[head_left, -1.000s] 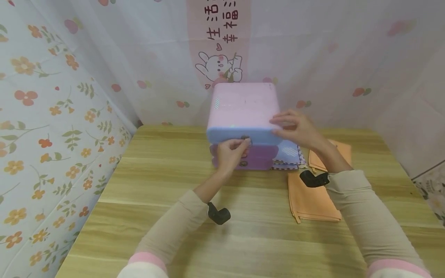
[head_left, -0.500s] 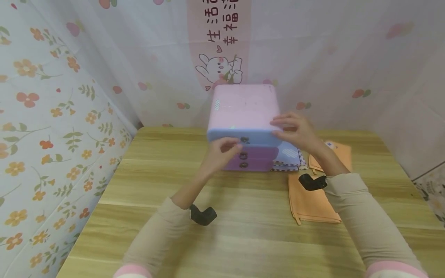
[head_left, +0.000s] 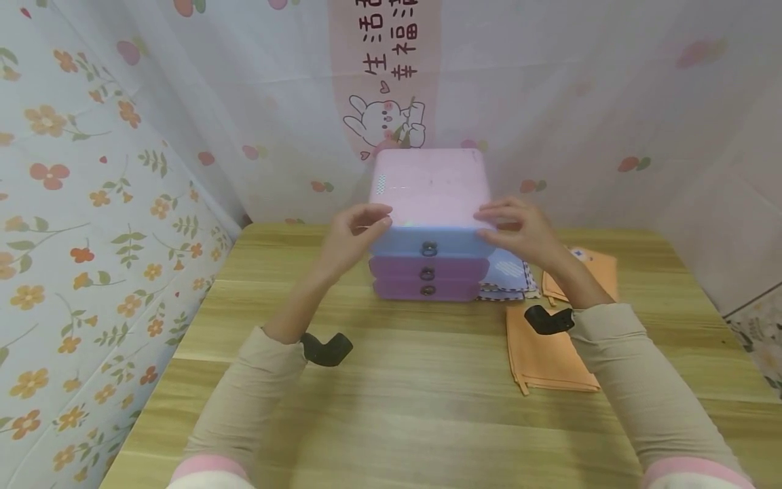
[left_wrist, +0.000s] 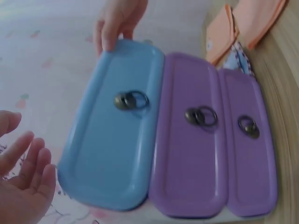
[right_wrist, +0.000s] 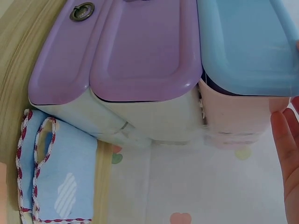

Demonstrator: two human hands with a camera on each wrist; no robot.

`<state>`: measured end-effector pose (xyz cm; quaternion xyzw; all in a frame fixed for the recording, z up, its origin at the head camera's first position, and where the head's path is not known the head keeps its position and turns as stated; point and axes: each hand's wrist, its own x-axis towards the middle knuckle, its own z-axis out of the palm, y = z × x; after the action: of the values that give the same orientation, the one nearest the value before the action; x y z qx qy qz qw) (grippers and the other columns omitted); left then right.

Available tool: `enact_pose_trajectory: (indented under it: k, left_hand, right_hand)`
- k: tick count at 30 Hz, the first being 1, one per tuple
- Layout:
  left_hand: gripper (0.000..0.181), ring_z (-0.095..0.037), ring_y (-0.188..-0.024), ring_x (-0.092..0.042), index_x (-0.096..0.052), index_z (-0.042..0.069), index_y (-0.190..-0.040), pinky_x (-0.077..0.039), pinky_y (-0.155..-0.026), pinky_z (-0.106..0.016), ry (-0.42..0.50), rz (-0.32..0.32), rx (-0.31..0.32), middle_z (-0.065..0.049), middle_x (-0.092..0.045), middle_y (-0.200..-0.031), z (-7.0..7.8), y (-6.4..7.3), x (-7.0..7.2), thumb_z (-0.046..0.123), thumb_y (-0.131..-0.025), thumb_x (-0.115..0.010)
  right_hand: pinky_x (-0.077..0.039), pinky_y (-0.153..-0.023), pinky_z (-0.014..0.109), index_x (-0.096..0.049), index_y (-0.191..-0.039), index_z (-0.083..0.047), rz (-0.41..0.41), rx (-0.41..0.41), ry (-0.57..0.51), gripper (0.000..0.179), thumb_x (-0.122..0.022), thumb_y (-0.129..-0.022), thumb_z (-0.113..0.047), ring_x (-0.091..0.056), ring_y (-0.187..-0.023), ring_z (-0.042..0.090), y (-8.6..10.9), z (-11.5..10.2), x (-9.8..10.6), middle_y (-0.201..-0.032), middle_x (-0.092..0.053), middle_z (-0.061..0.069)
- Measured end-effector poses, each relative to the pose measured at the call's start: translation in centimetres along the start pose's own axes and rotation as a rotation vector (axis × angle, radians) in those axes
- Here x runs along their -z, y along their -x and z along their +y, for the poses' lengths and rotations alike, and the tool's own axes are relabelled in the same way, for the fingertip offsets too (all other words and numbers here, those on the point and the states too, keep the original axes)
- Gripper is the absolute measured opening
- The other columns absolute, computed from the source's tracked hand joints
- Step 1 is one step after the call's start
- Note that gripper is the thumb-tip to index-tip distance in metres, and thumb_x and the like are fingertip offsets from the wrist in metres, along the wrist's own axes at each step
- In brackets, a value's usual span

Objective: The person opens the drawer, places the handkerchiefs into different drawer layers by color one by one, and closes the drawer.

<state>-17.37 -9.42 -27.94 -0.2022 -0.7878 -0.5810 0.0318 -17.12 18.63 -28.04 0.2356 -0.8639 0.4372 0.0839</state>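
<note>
A small chest of drawers (head_left: 427, 187) stands at the back of the table, with a pink top, a blue upper drawer (head_left: 403, 241) and two purple drawers (head_left: 397, 267) below. Each drawer front bears a metal ring pull (left_wrist: 133, 100). A narrow dark gap shows behind the blue front's edge in the right wrist view. My left hand (head_left: 351, 241) is at the chest's upper left corner, fingers relaxed; the left wrist view shows nothing in it. My right hand (head_left: 519, 227) rests against the upper right corner, fingers fairly straight along the pink side (right_wrist: 243, 114).
Folded blue cloths with checked edging (head_left: 508, 268) lie close to the chest's right side. Two orange cloths are farther right, one nearer cloth (head_left: 546, 353) and one farther back (head_left: 597, 272). A printed curtain (head_left: 275, 122) hangs behind the wooden table (head_left: 366, 407).
My left hand has let go of the blue drawer's ring pull and moved left and up to the chest's upper left corner. My right hand has stayed at the right corner.
</note>
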Motion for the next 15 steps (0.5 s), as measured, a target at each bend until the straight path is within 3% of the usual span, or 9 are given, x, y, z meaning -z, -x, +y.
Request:
enact_pose_trajectory:
  k: [4, 6, 11, 15]
  left_hand:
    - [0.028, -0.018, -0.096, -0.054, -0.057, -0.001, -0.11, -0.044, -0.086, -0.03, -0.018, -0.004, -0.027, -0.014, -0.06, -0.106, -0.8, -0.7, 0.6, 0.013, -0.086, -0.057]
    - [0.028, -0.022, -0.097, -0.053, -0.056, -0.004, -0.11, -0.044, -0.087, -0.032, -0.015, -0.005, -0.019, -0.018, -0.058, -0.107, -0.3, -0.6, 0.8, 0.009, -0.085, -0.057]
    - [0.03, -0.023, -0.101, -0.051, -0.057, -0.003, -0.11, -0.042, -0.089, -0.035, -0.069, -0.028, -0.009, -0.016, -0.057, -0.109, -1.0, -1.2, 1.2, 0.01, -0.083, -0.06]
    - [0.033, -0.021, -0.107, -0.046, -0.06, 0.0, -0.108, -0.039, -0.093, -0.035, -0.151, -0.054, -0.042, -0.011, -0.054, -0.113, -2.6, -1.8, 1.4, 0.012, -0.079, -0.067]
  right_hand:
    - [-0.048, -0.083, 0.028, -0.059, -0.106, 0.008, 0.0, -0.006, -0.003, 0.029, -0.064, -0.077, 0.002, -0.047, -0.102, 0.023, 0.0, 0.0, 0.0, -0.111, -0.053, 0.016]
    - [-0.048, -0.084, 0.03, -0.059, -0.106, 0.008, -0.002, -0.009, -0.004, 0.03, -0.064, -0.077, 0.002, -0.047, -0.103, 0.024, 0.0, -0.1, 0.0, -0.111, -0.053, 0.017]
    - [-0.048, -0.082, 0.024, -0.059, -0.105, 0.008, 0.0, -0.004, -0.003, 0.029, -0.064, -0.077, 0.002, -0.047, -0.103, 0.026, 0.0, -0.1, 0.1, -0.11, -0.053, 0.017]
    - [-0.047, -0.081, 0.02, -0.059, -0.105, 0.009, 0.004, 0.003, -0.008, 0.029, -0.064, -0.078, 0.001, -0.047, -0.102, 0.027, 0.0, 0.3, 0.0, -0.11, -0.053, 0.018]
